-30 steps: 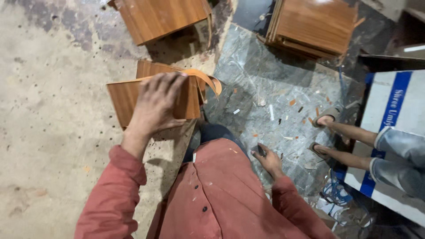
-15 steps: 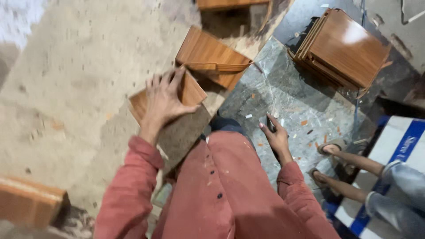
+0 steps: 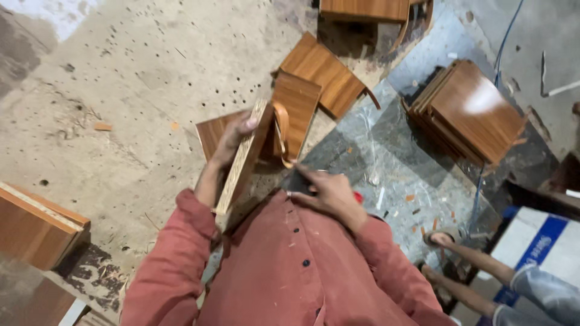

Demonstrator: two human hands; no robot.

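My left hand [image 3: 234, 137] grips a brown laminated wooden panel [image 3: 244, 162], which stands on edge and tilts toward my chest, its raw pale edge facing up. A loose loop of tan edge-band strip [image 3: 283, 131] curls off the panel's top. My right hand [image 3: 327, 192] sits just right of the panel's lower part, fingers closed around a small dark tool [image 3: 298, 181] that points at the strip's end. Both sleeves are red.
Flat brown panels [image 3: 319, 67] lie on the concrete floor beyond the held one. A stack of panels [image 3: 477, 107] rests on the dark marble patch at right. Another person's sandalled feet [image 3: 440, 239] and a white-and-blue box [image 3: 544, 241] are at lower right. A wooden block [image 3: 36, 224] lies at left.
The panel went from lying flat under my left palm to standing on edge in my left hand. My right hand moved from the marble floor up to the panel.
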